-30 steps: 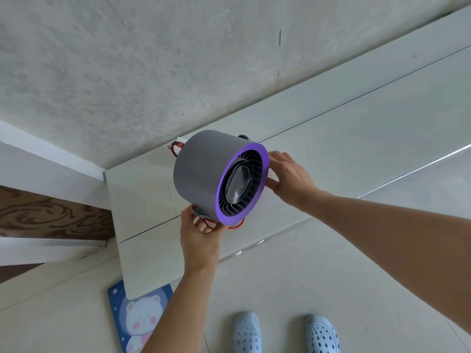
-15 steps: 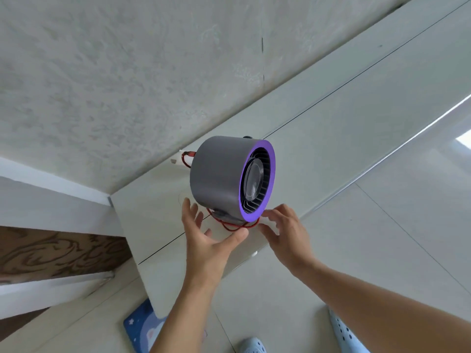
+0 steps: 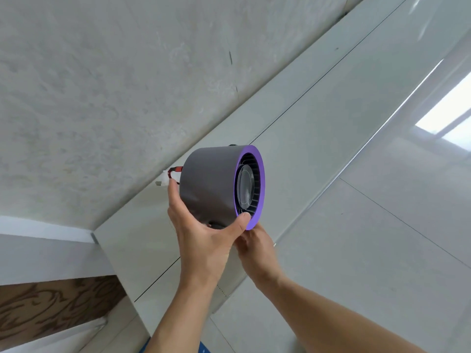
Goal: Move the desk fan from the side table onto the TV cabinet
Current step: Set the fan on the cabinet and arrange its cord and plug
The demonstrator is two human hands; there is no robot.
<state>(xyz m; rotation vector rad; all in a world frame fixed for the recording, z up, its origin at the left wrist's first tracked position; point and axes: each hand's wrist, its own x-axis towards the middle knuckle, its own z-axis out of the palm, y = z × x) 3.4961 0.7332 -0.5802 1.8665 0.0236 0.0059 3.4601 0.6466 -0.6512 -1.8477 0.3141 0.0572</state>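
Grey plastic with a purple front ring, the desk fan sits near the middle of the head view, its grille facing the right of the frame. It stands on or just above the pale glossy top of the TV cabinet, which runs from lower left to upper right along the rough plaster wall; whether its base touches the top I cannot tell, since the hands hide it. A red cable with a white plug trails from the fan's back toward the wall.

Judging by this, the fan is at its goal and is being settled or turned to face the room, which would explain both hands staying low at the base, not over the barrel.

As for the grip, the left hand is half open and cupped around the lower left of the barrel, fingers reaching up the back side and the thumb pressed on the bottom of the purple ring; it holds the fan. The right hand is tucked beneath the ring's lower edge, fingers curled under toward the base. It touches the fan there, but how firmly it clasps is hidden by the left hand.
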